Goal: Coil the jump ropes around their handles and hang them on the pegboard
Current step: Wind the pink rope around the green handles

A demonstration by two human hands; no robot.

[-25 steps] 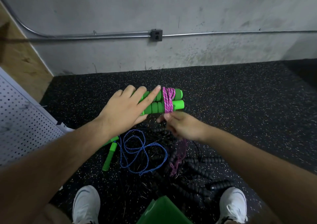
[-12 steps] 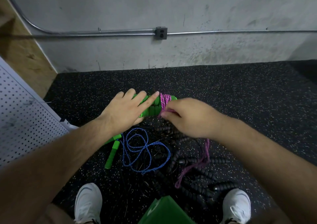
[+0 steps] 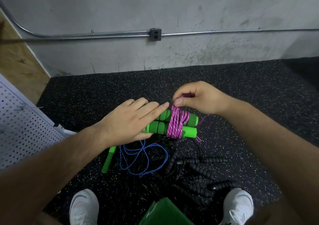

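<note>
Two green foam handles (image 3: 189, 132) lie side by side in front of me, held at their left end by my left hand (image 3: 131, 121), thumb under and fingers over them. A pink jump rope (image 3: 176, 123) is wound around them in several turns. My right hand (image 3: 198, 98) pinches the pink rope just above the coil, on the far side of the handles. A short pink tail (image 3: 198, 138) hangs down at the right end. The white pegboard (image 3: 22, 126) leans at the left edge.
On the black speckled floor below lie a blue rope (image 3: 143, 157) with green handles (image 3: 108, 159) and a tangle of black ropes with black ribbed handles (image 3: 198, 169). A green object (image 3: 164, 212) sits between my white shoes (image 3: 84, 205). A concrete wall with conduit stands behind.
My right hand carried the pink rope from below the handles up and over to their far side, adding a turn. The loose pink tail on the floor has shortened.
</note>
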